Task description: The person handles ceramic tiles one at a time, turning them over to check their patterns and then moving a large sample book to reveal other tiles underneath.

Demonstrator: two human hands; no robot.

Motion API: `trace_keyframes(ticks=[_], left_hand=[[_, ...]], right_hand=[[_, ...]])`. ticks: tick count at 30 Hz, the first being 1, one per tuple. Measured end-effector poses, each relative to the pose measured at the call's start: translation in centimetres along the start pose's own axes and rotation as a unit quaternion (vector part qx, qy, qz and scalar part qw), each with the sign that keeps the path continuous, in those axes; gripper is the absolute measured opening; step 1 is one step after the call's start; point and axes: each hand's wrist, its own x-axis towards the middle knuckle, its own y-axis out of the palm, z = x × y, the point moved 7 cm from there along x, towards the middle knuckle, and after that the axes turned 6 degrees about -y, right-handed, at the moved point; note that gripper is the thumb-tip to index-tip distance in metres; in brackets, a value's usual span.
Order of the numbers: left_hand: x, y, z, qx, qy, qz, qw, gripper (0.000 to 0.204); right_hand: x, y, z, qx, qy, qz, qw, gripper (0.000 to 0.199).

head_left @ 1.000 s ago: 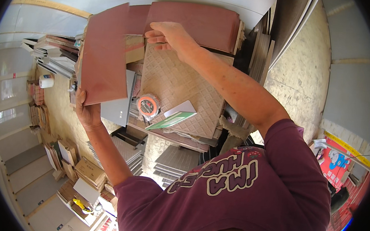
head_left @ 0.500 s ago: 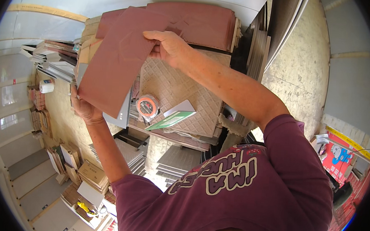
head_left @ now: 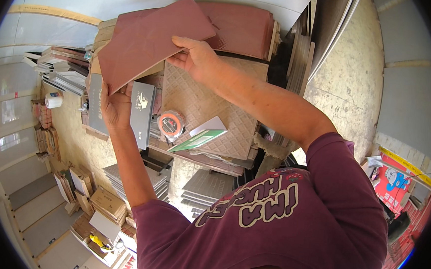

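Note:
A flat reddish-brown tile (head_left: pixel 154 42) is held up between both my hands, tilted with its long edge toward me. My left hand (head_left: pixel 117 106) grips its near left corner. On its right edge, my right hand (head_left: pixel 195 58) has the thumb on top and the fingers underneath. Behind the held tile lie more reddish-brown tiles (head_left: pixel 242 27) in a stack, partly covered by it. Below my hands are a dark grey box (head_left: pixel 142 111), a round orange-rimmed tape roll (head_left: pixel 170 124) and a green-and-white card or booklet (head_left: pixel 200 140).
The tape and booklet rest on a tan slab (head_left: pixel 227 105) with a raised diamond pattern. Grey panels (head_left: pixel 299 60) stand on edge at the right. At the left are stacked tiles (head_left: pixel 66 66), a white roll (head_left: pixel 54 100) and cardboard boxes (head_left: pixel 107 204) on the floor.
The tile has turned clockwise, its far end swinging right and its near edge lifting away from me. My left hand has moved right, uncovering the dark grey box.

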Motion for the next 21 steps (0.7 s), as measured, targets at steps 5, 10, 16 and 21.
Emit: trace_keyframes(ticks=[5, 10, 16, 21], left_hand=[[2.4, -0.7, 1.0, 0.01, -0.011, -0.027, 1.0, 0.033], [4.4, -1.1, 0.5, 0.038, -0.02, -0.016, 0.999, 0.03], [6.3, 0.8, 1.5, 0.06, -0.04, -0.008, 0.997, 0.028], [8.2, 0.4, 2.3, 0.089, -0.049, -0.001, 0.995, 0.027]], right_hand=[[0.4, -1.3, -0.2, 0.025, -0.024, -0.046, 0.998, 0.029], [0.4, -2.3, -0.3, 0.039, -0.042, -0.087, 0.995, 0.028], [0.4, -3.7, 0.0, 0.023, -0.037, -0.155, 0.987, 0.029], [0.0, -4.0, 0.2, 0.028, -0.051, -0.198, 0.978, 0.025]])
